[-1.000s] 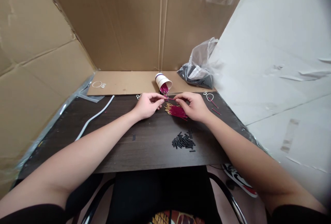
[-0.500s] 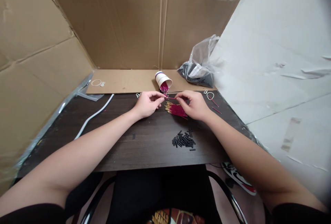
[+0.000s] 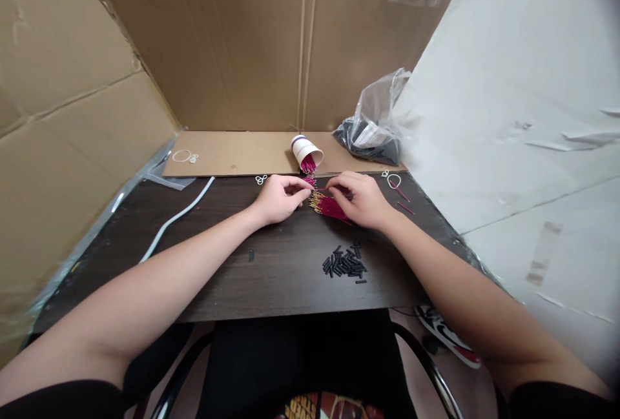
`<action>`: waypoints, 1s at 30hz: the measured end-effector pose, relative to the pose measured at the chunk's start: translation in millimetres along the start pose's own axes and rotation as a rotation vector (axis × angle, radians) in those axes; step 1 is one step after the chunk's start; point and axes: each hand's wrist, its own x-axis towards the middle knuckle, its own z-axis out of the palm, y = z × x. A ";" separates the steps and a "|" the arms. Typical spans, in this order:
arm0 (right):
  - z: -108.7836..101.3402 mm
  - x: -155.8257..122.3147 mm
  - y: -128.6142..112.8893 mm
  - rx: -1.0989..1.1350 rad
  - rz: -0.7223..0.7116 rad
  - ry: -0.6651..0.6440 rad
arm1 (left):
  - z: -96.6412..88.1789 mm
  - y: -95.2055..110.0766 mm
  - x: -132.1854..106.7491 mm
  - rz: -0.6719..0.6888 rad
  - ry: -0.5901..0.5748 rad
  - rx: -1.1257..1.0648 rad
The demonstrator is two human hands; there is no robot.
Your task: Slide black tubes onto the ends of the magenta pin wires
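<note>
Behind the magenta pin bundle [image 3: 328, 206], a tipped paper cup [image 3: 305, 150] blocks passage. Behind-right, a plastic bag [image 3: 372, 132] fills the corner. In front lie loose black sleeves [image 3: 345, 265]. Leftward, the tabletop [image 3: 223, 193] runs open to a white cord [image 3: 177, 217].

The right hand [image 3: 361, 199] hides part of the pink pin pile [image 3: 329, 207].

No writing can be read here. The shirt print [image 3: 314, 408] at the bottom edge shows lettering cut off by the frame. The white label [image 3: 370, 137] inside the plastic bag [image 3: 385, 99] and the banded paper cup [image 3: 303, 147] are too small to make out
</note>
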 end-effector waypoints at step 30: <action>-1.4 0.4 -5.0 -0.017 -0.095 -0.017 | -1.0 2.1 -0.2 -0.022 -0.046 -0.011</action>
